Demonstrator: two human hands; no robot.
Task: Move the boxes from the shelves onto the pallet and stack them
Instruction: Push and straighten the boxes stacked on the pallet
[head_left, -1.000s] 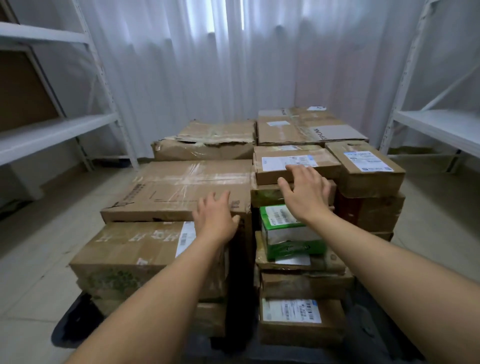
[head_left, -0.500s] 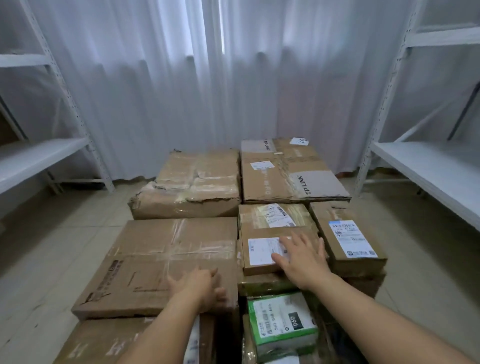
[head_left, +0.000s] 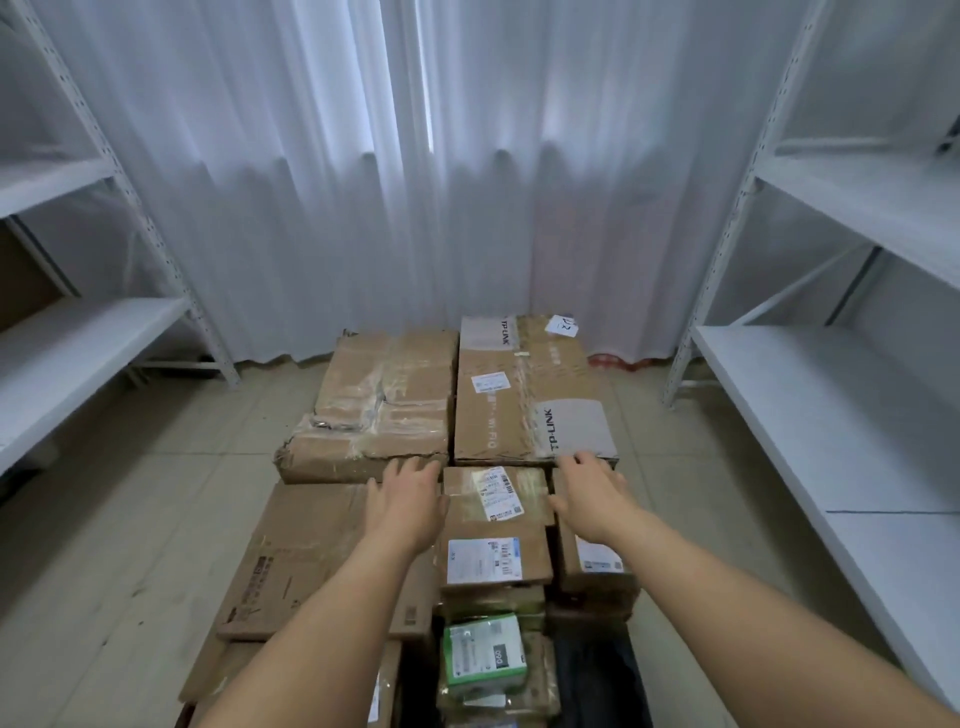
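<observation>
Several cardboard boxes stand stacked in front of me. My left hand (head_left: 406, 493) reaches forward with straight fingers over the large flat box (head_left: 311, 551), its fingertips at the near edge of the crumpled taped box (head_left: 379, 405). My right hand (head_left: 589, 486) is open too, above the small box on the right (head_left: 592, 558), fingertips touching the front edge of the TP-LINK box (head_left: 530, 395). Between my hands lies a small labelled box (head_left: 496, 491), with another labelled box (head_left: 496, 558) and a green-and-white box (head_left: 483, 657) nearer to me. Neither hand holds anything.
White metal shelves (head_left: 78, 343) stand at the left and more white shelves (head_left: 831, 395) at the right. A white curtain (head_left: 415, 182) hangs behind the stack. Tiled floor (head_left: 156, 499) lies on both sides of the boxes.
Both hands have reached farther forward, from the near boxes to the front edges of the two far boxes. The view has tilted up and moved forward.
</observation>
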